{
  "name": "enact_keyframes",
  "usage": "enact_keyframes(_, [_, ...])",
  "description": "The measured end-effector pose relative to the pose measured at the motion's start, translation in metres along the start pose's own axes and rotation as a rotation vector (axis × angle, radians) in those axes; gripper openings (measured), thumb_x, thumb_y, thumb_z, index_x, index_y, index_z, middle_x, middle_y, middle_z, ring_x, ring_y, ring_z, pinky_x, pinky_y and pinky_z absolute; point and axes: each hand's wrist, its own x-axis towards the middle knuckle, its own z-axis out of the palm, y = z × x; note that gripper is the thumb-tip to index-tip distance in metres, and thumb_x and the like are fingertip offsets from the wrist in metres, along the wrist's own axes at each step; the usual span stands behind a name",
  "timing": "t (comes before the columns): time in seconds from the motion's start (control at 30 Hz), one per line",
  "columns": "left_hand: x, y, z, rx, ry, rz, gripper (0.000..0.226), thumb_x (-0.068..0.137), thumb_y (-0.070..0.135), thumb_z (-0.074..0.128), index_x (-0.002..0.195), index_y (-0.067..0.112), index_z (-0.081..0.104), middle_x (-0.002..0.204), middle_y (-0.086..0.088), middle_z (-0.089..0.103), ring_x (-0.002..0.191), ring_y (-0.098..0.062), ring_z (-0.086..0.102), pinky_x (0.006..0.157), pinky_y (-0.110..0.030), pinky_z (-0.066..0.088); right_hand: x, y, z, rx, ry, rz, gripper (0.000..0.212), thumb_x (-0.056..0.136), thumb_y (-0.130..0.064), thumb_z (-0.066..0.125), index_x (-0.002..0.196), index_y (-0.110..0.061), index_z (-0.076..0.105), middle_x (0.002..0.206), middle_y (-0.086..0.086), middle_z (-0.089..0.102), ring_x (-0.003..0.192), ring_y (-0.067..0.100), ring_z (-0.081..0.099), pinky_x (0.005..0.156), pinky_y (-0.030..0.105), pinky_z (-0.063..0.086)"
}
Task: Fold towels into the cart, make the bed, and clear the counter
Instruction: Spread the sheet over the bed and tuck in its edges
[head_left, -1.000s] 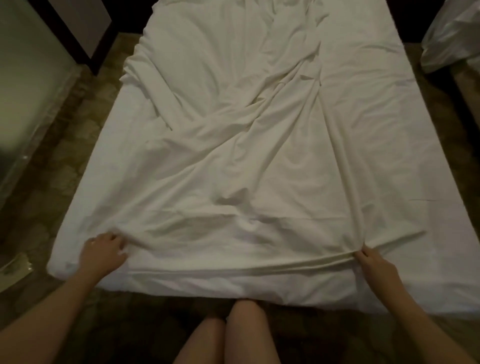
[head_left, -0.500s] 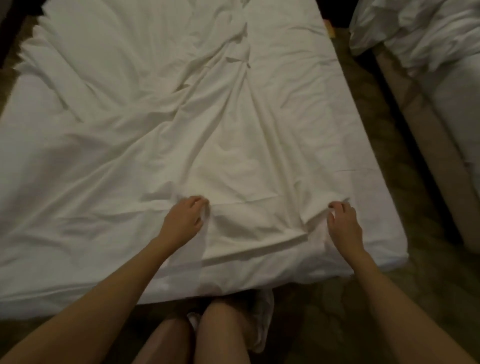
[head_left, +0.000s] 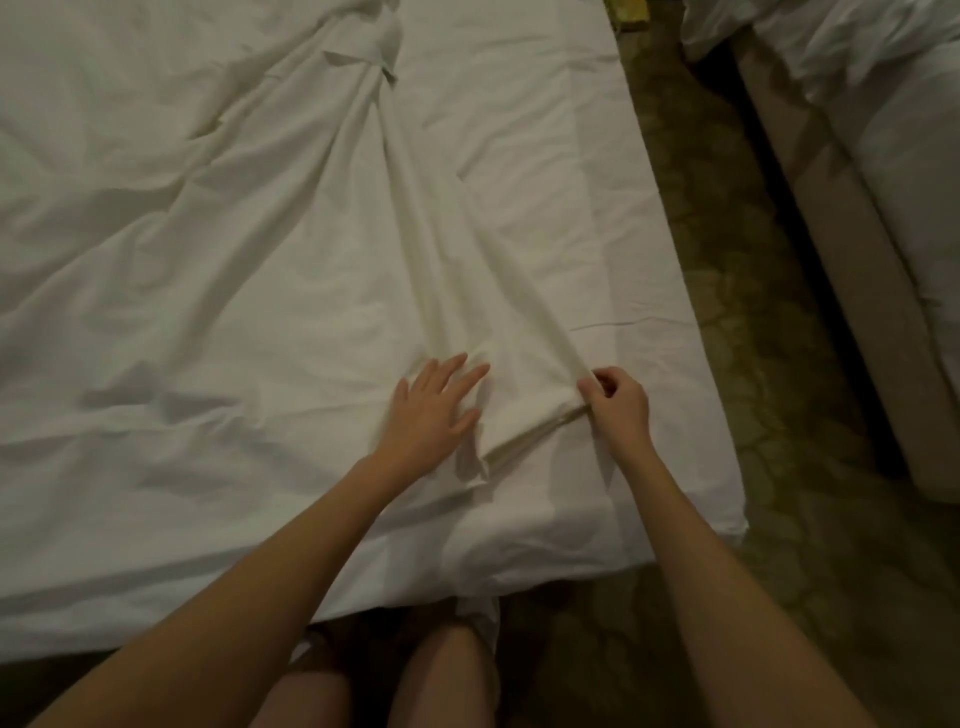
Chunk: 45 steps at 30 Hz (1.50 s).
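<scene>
**Bed inspection: white sheet bunched near foot corner, both hands on the fabric**

The bed (head_left: 675, 322) fills most of the head view, its right edge and near edge both visible. A white sheet (head_left: 208, 234) lies spread over it, heavily creased, with a long gathered ridge (head_left: 415, 208) running from the top centre down toward the near right corner. The ridge ends in a layered fold (head_left: 524, 415) between the two hands.

The left hand (head_left: 428, 410) lies palm down on the sheet just left of the fold. Its fingers (head_left: 460, 387) are straight and spread, resting flat on the cloth.

The right hand (head_left: 618, 400) sits just right of the fold, near the right edge of the bed. Its fingers (head_left: 589, 387) are curled, and thumb and forefinger pinch the gathered edge of the sheet where the ridge meets the fold.

Both forearms reach in from the bottom of the view. The person's bare knees (head_left: 447, 670) stand against the near edge of the bed, where a small flap of the sheet hangs down beside them.

To the right, a strip of patterned carpet (head_left: 779, 467) separates the bed from a second bed (head_left: 852, 218), which carries rumpled white bedding (head_left: 831, 47) at its far end. A small yellowish object (head_left: 631, 10) lies on the floor at the top, too cut off to identify.
</scene>
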Motion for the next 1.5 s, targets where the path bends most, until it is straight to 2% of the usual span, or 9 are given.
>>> enact_keyframes(0.1, [-0.001, 0.016, 0.006, 0.126, -0.2, -0.071, 0.075, 0.093, 0.053, 0.045, 0.145, 0.043, -0.008, 0.159, 0.009, -0.006, 0.147, -0.022, -0.003, 0.112, -0.061, 0.005, 0.002, 0.005, -0.016, -0.038, -0.021, 0.003, 0.011, 0.089, -0.014, 0.062, 0.083, -0.005, 0.062, 0.083, 0.012, 0.062, 0.077, 0.021, 0.054, 0.063, 0.025, 0.033])
enact_keyframes(0.2, [-0.002, 0.031, 0.014, 0.2, -0.239, -0.107, 0.093, 0.084, 0.064, 0.049, 0.133, 0.044, -0.027, 0.156, 0.009, -0.024, 0.146, -0.023, -0.012, 0.108, -0.067, 0.001, 0.002, 0.014, -0.035, -0.14, 0.003, 0.001, 0.015, 0.089, -0.021, 0.062, 0.08, -0.011, 0.057, 0.083, 0.007, 0.06, 0.076, 0.022, 0.055, 0.066, 0.029, 0.038])
enact_keyframes(0.5, [-0.021, 0.065, 0.048, 0.404, -0.366, -0.001, 0.106, 0.071, 0.079, 0.047, 0.132, 0.042, -0.032, 0.144, 0.007, -0.041, 0.142, -0.032, -0.024, 0.102, -0.073, 0.0, -0.037, 0.07, -0.068, -0.124, 0.021, 0.161, 0.023, 0.09, -0.019, 0.06, 0.071, -0.016, 0.049, 0.08, 0.009, 0.059, 0.076, 0.028, 0.059, 0.069, 0.035, 0.046])
enact_keyframes(0.7, [-0.019, 0.07, 0.044, 0.367, -0.452, -0.007, 0.097, 0.075, 0.077, 0.046, 0.146, 0.044, -0.011, 0.156, 0.006, -0.025, 0.143, -0.028, -0.022, 0.103, -0.072, -0.002, -0.046, 0.067, -0.067, -0.235, 0.052, 0.116, 0.01, 0.092, -0.023, 0.058, 0.094, -0.014, 0.058, 0.1, 0.008, 0.058, 0.089, 0.022, 0.054, 0.073, 0.031, 0.041])
enact_keyframes(0.8, [-0.02, 0.075, 0.021, 0.221, -0.395, -0.022, 0.081, 0.081, 0.069, 0.048, 0.149, 0.039, 0.014, 0.159, 0.006, -0.005, 0.146, -0.021, -0.004, 0.109, -0.064, 0.009, -0.054, 0.051, -0.071, -0.372, -0.008, 0.055, 0.042, 0.091, -0.023, 0.058, 0.131, -0.012, 0.047, 0.131, 0.011, 0.046, 0.12, 0.027, 0.043, 0.095, 0.039, 0.039])
enact_keyframes(0.9, [-0.027, 0.069, -0.01, 0.19, -0.271, 0.006, 0.057, 0.091, 0.056, 0.046, 0.143, 0.034, 0.036, 0.157, 0.005, 0.015, 0.145, -0.016, 0.012, 0.115, -0.052, 0.013, -0.063, 0.02, -0.07, -0.521, -0.045, -0.069, 0.056, 0.095, -0.027, 0.052, 0.144, -0.008, 0.033, 0.148, 0.013, 0.034, 0.136, 0.028, 0.03, 0.11, 0.04, 0.025])
enact_keyframes(1.07, [-0.035, 0.039, -0.07, 0.216, -0.232, -0.047, 0.053, 0.097, 0.049, 0.038, 0.145, 0.028, 0.033, 0.153, 0.005, 0.029, 0.145, -0.016, 0.013, 0.117, -0.045, 0.007, -0.078, -0.055, -0.042, -0.612, -0.137, -0.152, 0.054, 0.1, -0.033, 0.039, 0.148, -0.011, 0.024, 0.156, 0.009, 0.022, 0.143, 0.023, 0.019, 0.117, 0.044, 0.01])
enact_keyframes(1.3, [-0.075, -0.062, -0.196, 0.185, -0.194, -0.142, 0.049, 0.098, 0.033, 0.042, 0.145, 0.025, 0.031, 0.152, 0.002, 0.03, 0.146, -0.02, 0.012, 0.117, -0.044, 0.005, -0.129, -0.187, 0.055, -0.654, -0.158, -0.24, 0.053, 0.101, -0.036, 0.037, 0.148, -0.015, 0.026, 0.156, 0.004, 0.022, 0.144, 0.02, 0.018, 0.117, 0.045, 0.01])
enact_keyframes(1.5, [-0.143, -0.171, -0.326, 0.293, -0.164, -0.054, 0.05, 0.096, 0.033, 0.043, 0.144, 0.026, 0.032, 0.151, 0.003, 0.032, 0.145, -0.02, 0.015, 0.117, -0.045, 0.008, -0.219, -0.3, 0.146, -0.656, -0.107, -0.241, 0.054, 0.101, -0.039, 0.035, 0.148, -0.014, 0.025, 0.155, 0.003, 0.023, 0.144, 0.02, 0.015, 0.116, 0.047, 0.009])
